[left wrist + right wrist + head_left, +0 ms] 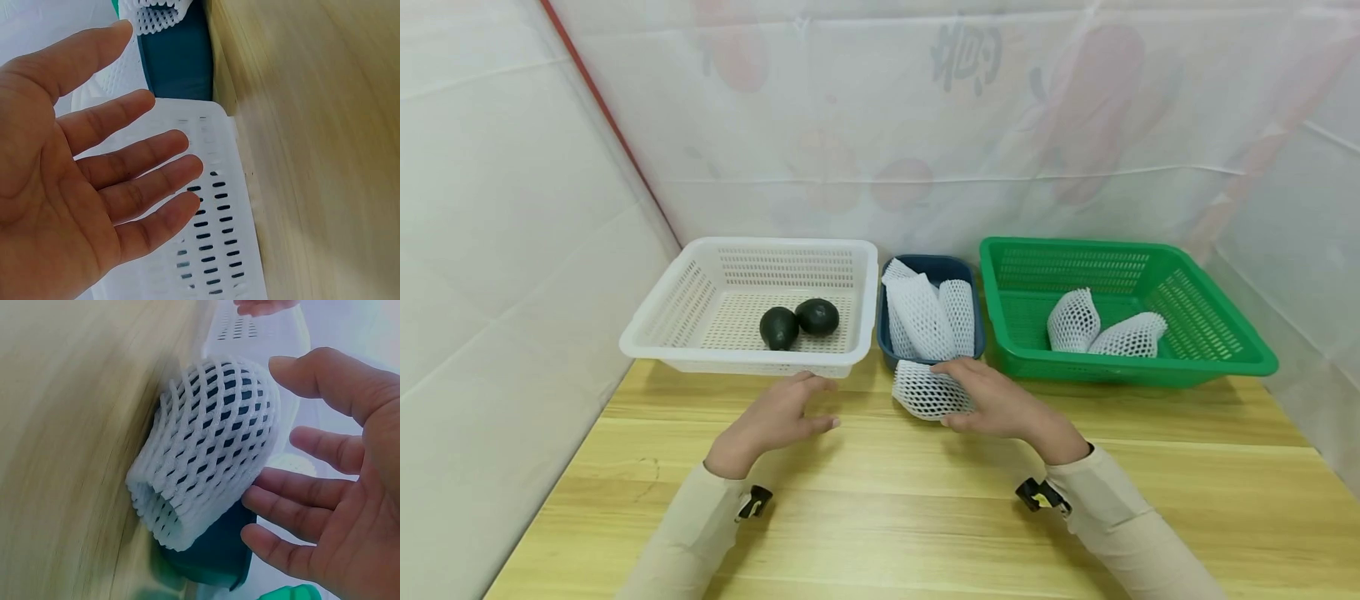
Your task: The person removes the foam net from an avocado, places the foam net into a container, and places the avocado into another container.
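Note:
A white foam net sleeve (925, 392) with something dark and rounded showing through its mesh lies on the table, in front of the blue bin. My right hand (1000, 404) is at its right side, fingers loosely bent. In the right wrist view some fingertips reach the foam net (212, 437) or almost do; the thumb is apart from it. Near the front wall of the white basket (752, 357), my left hand (778, 421) hovers with nothing in it. Its fingers (140, 153) are spread in the left wrist view. Two dark avocados (778, 327) lie in that basket.
Several white foam nets (921, 317) fill the small blue bin (936, 267) between the two baskets. At right, the green basket (1135, 367) holds two white-netted pieces (1073, 321). A pale printed sheet (865, 125) hangs behind the wooden table (865, 517).

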{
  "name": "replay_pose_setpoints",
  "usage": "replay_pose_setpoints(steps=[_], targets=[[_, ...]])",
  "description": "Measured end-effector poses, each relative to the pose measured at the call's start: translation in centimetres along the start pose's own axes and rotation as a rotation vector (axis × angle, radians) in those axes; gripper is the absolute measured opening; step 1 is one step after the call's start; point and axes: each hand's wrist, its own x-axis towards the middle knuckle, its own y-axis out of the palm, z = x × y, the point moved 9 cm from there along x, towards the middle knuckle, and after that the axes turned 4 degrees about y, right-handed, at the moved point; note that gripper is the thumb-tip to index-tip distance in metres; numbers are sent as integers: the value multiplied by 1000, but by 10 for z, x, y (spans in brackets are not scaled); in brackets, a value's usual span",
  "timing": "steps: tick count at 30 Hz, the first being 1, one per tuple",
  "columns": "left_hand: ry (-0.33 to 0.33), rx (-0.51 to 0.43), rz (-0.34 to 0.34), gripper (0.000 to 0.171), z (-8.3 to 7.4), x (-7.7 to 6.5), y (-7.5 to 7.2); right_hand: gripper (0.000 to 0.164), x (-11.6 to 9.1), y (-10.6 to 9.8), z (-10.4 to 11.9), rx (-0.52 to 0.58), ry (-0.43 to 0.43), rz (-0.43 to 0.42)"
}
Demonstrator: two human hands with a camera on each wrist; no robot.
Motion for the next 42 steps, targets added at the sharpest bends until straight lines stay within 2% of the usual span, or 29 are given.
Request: replay_pose_setpoints(steps=[8, 14, 23, 34, 38, 42], targets=[[85, -2, 7, 44, -15, 18, 13, 61, -7, -6, -3, -40, 29, -35], [118, -24, -5, 41, -24, 30, 18, 59, -9, -4, -12, -58, 36, -51], [113, -43, -5, 38, -25, 46, 29, 56, -16, 0, -30, -33, 58, -57], [146, -60, -10, 40, -27, 59, 35, 56, -19, 4, -45, -15, 74, -54], [176, -40, -17, 40, -31, 63, 37, 56, -18, 5, -49, -5, 70, -48], [222, -39, -63, 32, -36, 66, 36, 56, -16, 7, -51, 7, 74, -36]])
